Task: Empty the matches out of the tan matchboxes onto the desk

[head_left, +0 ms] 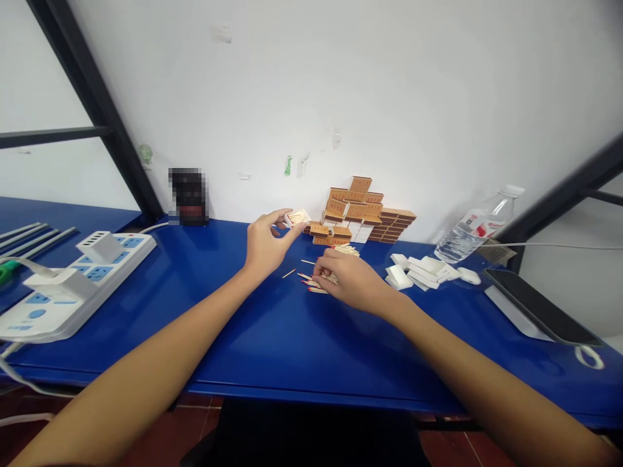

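My left hand (269, 243) is closed on a small white matchbox tray (302, 216) with matches inside, held tilted just above the blue tabletop. My right hand (348, 279) has its fingers curled together down in a pile of loose matches (318, 290), gripping some of them; its palm hides part of the pile. More matches (346, 249) lie just behind that hand. One single match (289, 274) rests apart between the two hands. Behind them, orange-brown matchboxes (357, 209) are stacked against the wall, beside a neat block of boxes with dark striking sides (395, 225).
White empty trays (422, 271) lie heaped to the right, near a tilted water bottle (479, 224) and a phone (542, 305). At left are a power strip (124, 256) with plugs and some grey rods (36, 240). A pixelated dark object (189, 196) stands at the wall.
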Demonstrator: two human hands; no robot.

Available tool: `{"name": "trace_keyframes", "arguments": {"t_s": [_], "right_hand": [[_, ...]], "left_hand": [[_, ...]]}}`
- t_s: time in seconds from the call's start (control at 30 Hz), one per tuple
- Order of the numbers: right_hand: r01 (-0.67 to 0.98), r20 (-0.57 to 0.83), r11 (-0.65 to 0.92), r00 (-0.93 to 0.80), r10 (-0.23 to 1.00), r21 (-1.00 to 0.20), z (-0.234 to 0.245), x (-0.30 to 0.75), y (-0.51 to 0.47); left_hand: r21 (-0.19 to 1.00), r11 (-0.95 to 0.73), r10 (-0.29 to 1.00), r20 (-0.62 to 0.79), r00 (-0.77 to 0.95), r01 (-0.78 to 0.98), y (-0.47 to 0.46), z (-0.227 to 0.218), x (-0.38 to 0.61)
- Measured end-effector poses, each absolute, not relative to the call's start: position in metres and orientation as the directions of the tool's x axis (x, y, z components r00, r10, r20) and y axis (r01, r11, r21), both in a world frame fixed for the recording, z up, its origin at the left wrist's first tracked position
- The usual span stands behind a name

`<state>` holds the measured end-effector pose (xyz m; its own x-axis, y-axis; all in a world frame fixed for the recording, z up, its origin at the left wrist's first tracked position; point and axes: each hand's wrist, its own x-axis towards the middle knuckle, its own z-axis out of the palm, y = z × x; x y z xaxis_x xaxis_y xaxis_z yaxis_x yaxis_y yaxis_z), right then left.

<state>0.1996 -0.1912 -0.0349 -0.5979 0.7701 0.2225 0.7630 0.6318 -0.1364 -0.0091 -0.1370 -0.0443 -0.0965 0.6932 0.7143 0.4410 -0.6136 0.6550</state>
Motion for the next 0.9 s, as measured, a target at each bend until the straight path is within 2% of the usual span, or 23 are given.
{"name": "trace_keyframes", "arguments": {"t_s": [0.3, 0.47, 0.57, 0.67, 0.77, 0.83, 0.9], "right_hand": [[0.783, -0.014, 0.621, -0.621, 0.783, -0.024, -0.017, 0.153, -0.162], [0.808, -0.056, 0.588, -0.586, 0.808, 0.027, -0.018, 0.145, -0.161], [0.793, -0.044, 0.609, -0.609, 0.792, 0.010, -0.022, 0.148, -0.157], [0.772, 0.045, 0.627, -0.626, 0.778, -0.104, -0.020, 0.155, -0.153], [0.724, 0.150, 0.608, -0.595, 0.789, -0.326, -0.010, 0.168, -0.156], [0.670, 0.180, 0.573, -0.563, 0.807, -0.473, -0.004, 0.179, -0.164], [0.620, 0.185, 0.543, -0.546, 0.817, -0.567, -0.003, 0.189, -0.175]], "left_hand": [[0.653, -0.612, 0.688, 0.718, -0.107, 0.446, -0.134, -0.044, -0.012], [0.651, -0.614, 0.683, 0.721, -0.113, 0.446, -0.134, -0.044, -0.012], [0.645, -0.620, 0.678, 0.727, -0.108, 0.446, -0.133, -0.045, -0.013], [0.644, -0.624, 0.674, 0.730, -0.111, 0.443, -0.132, -0.045, -0.013], [0.641, -0.627, 0.671, 0.733, -0.111, 0.443, -0.132, -0.046, -0.013], [0.637, -0.629, 0.670, 0.735, -0.106, 0.446, -0.133, -0.045, -0.013], [0.633, -0.632, 0.669, 0.737, -0.099, 0.447, -0.134, -0.045, -0.012]]}}
